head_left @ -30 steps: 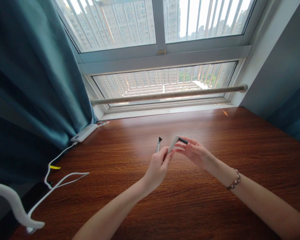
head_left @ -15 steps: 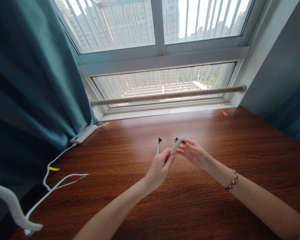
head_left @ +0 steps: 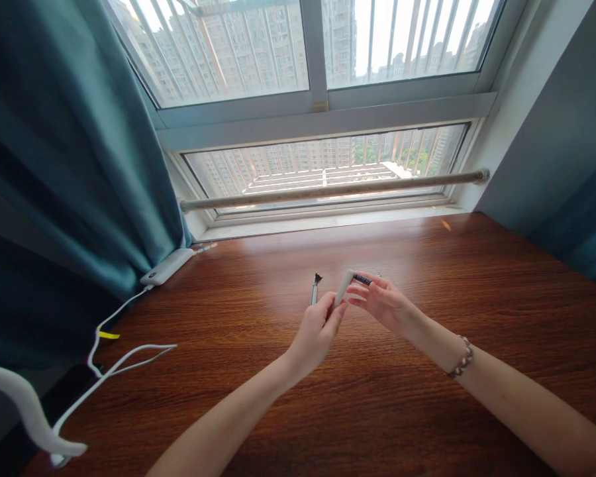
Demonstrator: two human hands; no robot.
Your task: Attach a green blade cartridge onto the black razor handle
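My left hand (head_left: 318,331) is closed around a slim pale-grey stick (head_left: 344,287), which tilts up and away from me. In the fingers of my right hand (head_left: 385,301) is a small black cylinder (head_left: 362,279) with pale print, like a battery. One end of the cylinder meets or nearly meets the stick's upper end; I cannot tell if they touch. Just beyond my left hand, a thin silver tool (head_left: 314,289) with a black head lies on the table, its near end hidden by the hand.
The brown wooden table (head_left: 258,411) reaches to the window sill. At the left lie a white power strip or adapter (head_left: 167,267), a white cable (head_left: 124,358) and a yellow tag (head_left: 109,336). A thick white curved arm (head_left: 24,411) stands front left. Blue curtains (head_left: 79,132) hang beside the window.
The stick has shifted slightly left and stands steeper. More of the black cylinder shows now, to the right of the stick's upper end. My right hand has barely moved.
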